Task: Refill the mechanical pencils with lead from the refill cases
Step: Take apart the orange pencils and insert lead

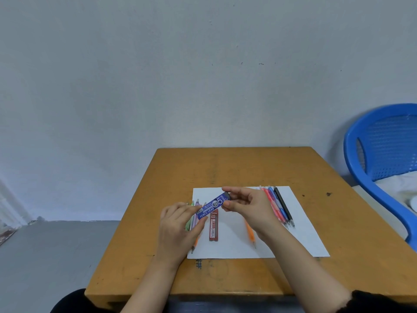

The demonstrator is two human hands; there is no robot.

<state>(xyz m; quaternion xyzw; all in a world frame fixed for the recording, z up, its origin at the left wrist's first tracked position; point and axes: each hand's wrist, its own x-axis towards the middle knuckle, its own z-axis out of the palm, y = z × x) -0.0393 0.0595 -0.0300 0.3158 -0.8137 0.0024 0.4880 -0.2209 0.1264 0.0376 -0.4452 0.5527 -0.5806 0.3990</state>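
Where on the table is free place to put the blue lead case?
Free for the blue lead case: the white paper sheet between the red refill case and the orange pencil; its near right corner; the wooden table beyond the sheet. Crowded: the left edge with pastel pencils, the far right with the row of red, blue and black pencils.

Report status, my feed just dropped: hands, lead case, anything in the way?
Left hand pinches lower end of blue lead case, right hand grips its cap end. Case held above the paper, over the red lead case. Nothing blocks the hands.
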